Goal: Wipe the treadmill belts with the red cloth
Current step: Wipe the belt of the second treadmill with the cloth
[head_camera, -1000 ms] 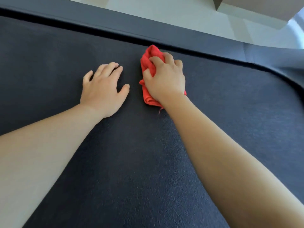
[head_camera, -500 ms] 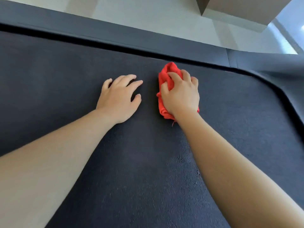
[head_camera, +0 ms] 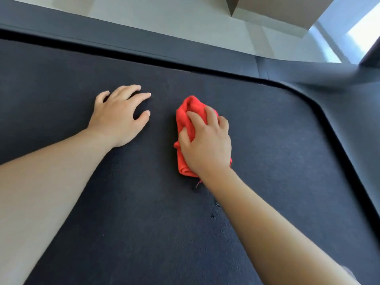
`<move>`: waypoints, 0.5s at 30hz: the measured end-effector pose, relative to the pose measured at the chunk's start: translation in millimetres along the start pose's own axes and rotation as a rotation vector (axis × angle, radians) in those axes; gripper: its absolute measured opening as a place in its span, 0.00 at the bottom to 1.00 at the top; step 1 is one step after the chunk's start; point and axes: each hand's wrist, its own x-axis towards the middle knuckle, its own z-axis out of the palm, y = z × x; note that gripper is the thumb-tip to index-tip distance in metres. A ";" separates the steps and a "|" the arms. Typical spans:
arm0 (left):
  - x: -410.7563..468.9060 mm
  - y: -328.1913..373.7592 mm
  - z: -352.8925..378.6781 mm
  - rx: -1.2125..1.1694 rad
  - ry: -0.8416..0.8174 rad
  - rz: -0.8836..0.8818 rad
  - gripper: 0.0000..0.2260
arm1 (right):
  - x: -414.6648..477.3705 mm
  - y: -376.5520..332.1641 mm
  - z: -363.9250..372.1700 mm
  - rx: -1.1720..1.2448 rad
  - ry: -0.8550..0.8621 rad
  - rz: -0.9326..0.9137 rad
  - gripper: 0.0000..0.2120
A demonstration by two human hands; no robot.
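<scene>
Treadmill belt (head_camera: pixel 144 202) fills most of the view, dark and textured. The red cloth (head_camera: pixel 191 105) lies bunched on it, toward the far side and a little right of centre. The right hand (head_camera: pixel 205 145) covers most of the cloth, palm down. Its grip is closed on the fabric, with the fingers curled over the top folds and the thumb pressed into the left edge. Red folds show beyond the fingertips and along the left of the hand, and a loose red thread trails from the cloth's near end by the wrist.

The left hand (head_camera: pixel 118 118) lies to the left, apart from the cloth, palm down on the belt. Its grip is open and holds nothing, the fingers spread and slightly arched. Both forearms are bare. A few small dark flecks dot the belt beside the right forearm.

Beyond the 2 hands a dark grey side rail (head_camera: pixel 144 44) borders the belt and curves round at the right. Past it are a pale floor (head_camera: pixel 164 13) and a brown box (head_camera: pixel 277 9).
</scene>
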 end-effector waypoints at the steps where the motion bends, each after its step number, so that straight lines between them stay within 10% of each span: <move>1: -0.2 0.9 -0.2 -0.002 0.001 -0.001 0.20 | -25.4 5.5 -6.2 -0.004 0.017 -0.020 0.18; 15: -72.0 45.2 5.9 0.008 -0.092 0.000 0.24 | -66.2 22.1 -17.1 -0.039 0.078 0.136 0.16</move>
